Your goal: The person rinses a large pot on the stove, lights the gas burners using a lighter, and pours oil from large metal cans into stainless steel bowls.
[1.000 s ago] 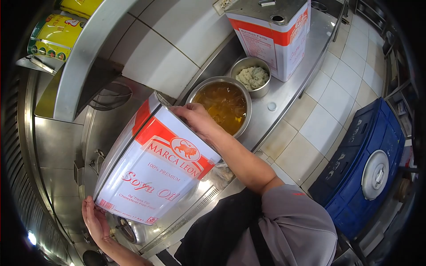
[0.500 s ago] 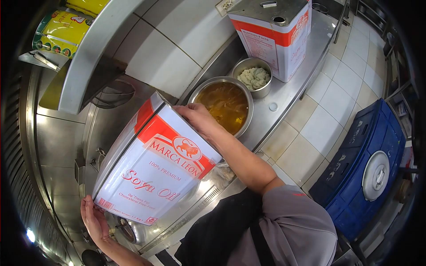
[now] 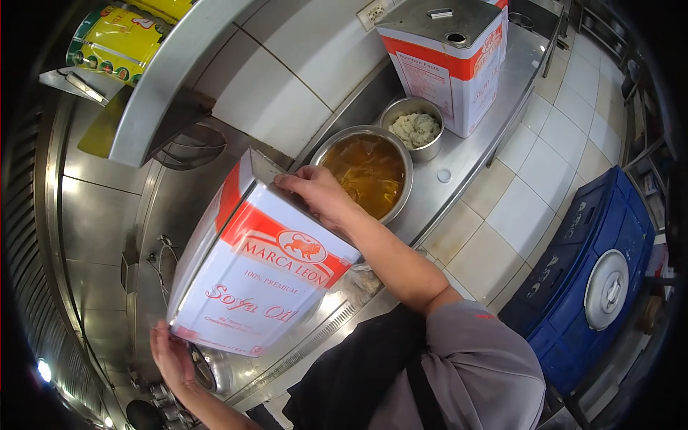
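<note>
A large white and red soya oil tin is tilted in front of me, its top leaning toward a round metal bowl. My right hand grips the tin at its top; the exact hold of the fingers is hidden. Beneath the lower left corner, my left hand holds up the tin's base with its fingers. Amber oil lies in the bowl, its surface rippled. The tin's opening and any stream from it are out of sight behind my right hand and the tin.
Beside the bowl stands a small metal pot with a pale, lumpy mass. A second soya oil tin sits upright behind it on the steel counter, near a small round cap. A blue bin stands at right; yellow cans are upper left.
The tin's base has risen slightly and shifted right, with both hands still on it. The oil surface shows a different ripple pattern. The whole view has shifted a little.
</note>
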The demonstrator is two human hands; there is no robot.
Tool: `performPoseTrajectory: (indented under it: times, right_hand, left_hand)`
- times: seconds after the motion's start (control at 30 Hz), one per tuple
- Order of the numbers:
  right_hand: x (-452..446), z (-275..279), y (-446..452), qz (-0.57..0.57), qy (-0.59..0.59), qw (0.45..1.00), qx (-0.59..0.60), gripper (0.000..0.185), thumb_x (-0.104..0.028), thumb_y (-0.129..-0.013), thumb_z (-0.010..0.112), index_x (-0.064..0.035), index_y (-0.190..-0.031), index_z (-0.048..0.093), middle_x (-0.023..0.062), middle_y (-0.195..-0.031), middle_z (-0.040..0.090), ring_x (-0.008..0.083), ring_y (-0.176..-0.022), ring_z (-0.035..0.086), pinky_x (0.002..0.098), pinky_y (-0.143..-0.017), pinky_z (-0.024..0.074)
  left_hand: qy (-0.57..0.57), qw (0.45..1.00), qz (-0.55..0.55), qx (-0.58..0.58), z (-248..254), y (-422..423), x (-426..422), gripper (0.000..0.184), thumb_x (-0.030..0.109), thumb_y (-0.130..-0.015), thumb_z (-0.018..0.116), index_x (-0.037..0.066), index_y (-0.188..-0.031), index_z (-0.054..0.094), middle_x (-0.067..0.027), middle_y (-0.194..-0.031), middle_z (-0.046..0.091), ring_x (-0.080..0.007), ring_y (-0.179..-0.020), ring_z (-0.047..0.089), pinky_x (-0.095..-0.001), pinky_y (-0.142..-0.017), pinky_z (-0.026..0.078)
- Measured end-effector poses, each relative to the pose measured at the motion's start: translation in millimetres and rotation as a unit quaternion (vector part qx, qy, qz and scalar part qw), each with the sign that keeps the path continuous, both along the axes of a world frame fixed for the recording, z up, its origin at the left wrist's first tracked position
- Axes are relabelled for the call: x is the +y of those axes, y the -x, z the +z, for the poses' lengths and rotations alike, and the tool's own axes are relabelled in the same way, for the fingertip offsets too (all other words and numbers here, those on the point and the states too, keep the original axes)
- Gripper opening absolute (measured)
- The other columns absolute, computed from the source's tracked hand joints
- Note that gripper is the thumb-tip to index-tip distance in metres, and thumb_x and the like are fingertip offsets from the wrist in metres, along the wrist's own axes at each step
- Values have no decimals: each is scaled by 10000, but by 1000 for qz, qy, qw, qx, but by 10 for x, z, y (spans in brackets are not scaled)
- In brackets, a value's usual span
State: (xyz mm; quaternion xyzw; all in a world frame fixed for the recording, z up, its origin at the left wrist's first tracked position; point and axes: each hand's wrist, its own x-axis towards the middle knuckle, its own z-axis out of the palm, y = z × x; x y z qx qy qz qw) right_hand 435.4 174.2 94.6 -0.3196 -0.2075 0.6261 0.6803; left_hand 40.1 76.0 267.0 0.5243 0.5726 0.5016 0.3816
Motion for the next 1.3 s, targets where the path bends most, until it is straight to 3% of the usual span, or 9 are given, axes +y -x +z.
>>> performPoseTrajectory:
  times: [0.3, 0.63, 0.7, 0.8, 0.83, 0.93, 1.0, 1.1, 1.3]
  right_hand:
    - [-79, 354, 199, 41, -21, 935, -351, 506, -381, -816, 739, 81, -1009, 661, 145, -930, 686, 220, -846, 649, 354, -780, 506]
    - [-468, 733, 1007, 99, -119, 823, -547, 455, -411, -838, 711, 32, -873, 616, 161, -855, 662, 266, -780, 648, 402, -710, 502]
    - [-607, 753, 1253, 98, -144, 809, -561, 460, -432, -838, 717, 16, -877, 617, 146, -823, 651, 257, -749, 637, 400, -686, 499]
    - [-760, 826, 1649, 145, -201, 765, -594, 406, -407, -859, 737, -22, -925, 627, 89, -806, 644, 173, -710, 615, 343, -628, 498]
    - [-851, 900, 1815, 189, -197, 775, -570, 437, -406, -829, 725, 1, -950, 624, 132, -797, 638, 251, -738, 620, 379, -681, 507]
    - [-1119, 932, 2385, 280, -184, 835, -436, 195, -181, -931, 691, -31, -1007, 592, -14, -767, 594, 49, -643, 555, 217, -551, 425]
    - [-1350, 1117, 2815, 316, -170, 819, -447, 175, -145, -944, 668, -30, -1041, 578, -20, -756, 584, 36, -618, 547, 204, -538, 414]
    - [-1703, 1171, 3612, 347, -186, 819, -418, 149, -171, -969, 629, -55, -1046, 574, -89, -726, 516, -26, -548, 399, 165, -463, 261]
    - [-2508, 1068, 5444, 450, -235, 758, -409, 169, -211, -983, 638, -61, -1025, 574, -110, -659, 423, -47, -478, 267, 161, -410, 179]
  left_hand:
    - [40, 976, 100, -189, -1805, 399, -329, 175, 212, -968, 659, 55, -995, 587, -46, -956, 640, -133, -856, 587, -331, -803, 498]
    - [103, 926, 68, -357, -3112, 559, -980, 279, 146, -960, 620, -30, -1167, 555, -126, -1131, 619, -225, -1058, 591, -379, -951, 477]
    - [73, 956, 73, -275, -3317, 590, -1197, 275, 157, -968, 615, -24, -1168, 560, -137, -1140, 625, -231, -1060, 596, -377, -947, 483]
    - [83, 889, 157, -422, -3507, 693, -1518, 272, 191, -986, 614, 8, -1182, 568, -131, -1155, 630, -237, -1064, 599, -378, -946, 485]
    - [77, 883, 173, -430, -3537, 756, -1621, 278, 208, -987, 622, 20, -1184, 570, -114, -1142, 631, -229, -1053, 600, -370, -937, 486]
    - [65, 863, 228, -447, -3532, 1042, -1966, 294, 241, -985, 640, 45, -1190, 564, -68, -1096, 625, -203, -1003, 598, -357, -927, 479]
    - [37, 857, 236, -457, -3564, 1310, -2288, 268, 246, -987, 639, 67, -1172, 564, -38, -1046, 621, -155, -979, 586, -354, -918, 472]
    - [-5, 848, 270, -456, -3663, 1817, -2771, 280, 282, -977, 658, 83, -1152, 568, -22, -1023, 611, -125, -958, 573, -318, -878, 460]
    - [-64, 801, 407, -434, -3710, 3045, -4152, 334, 297, -954, 693, 70, -1146, 541, -16, -1046, 599, -104, -967, 566, -302, -896, 462]
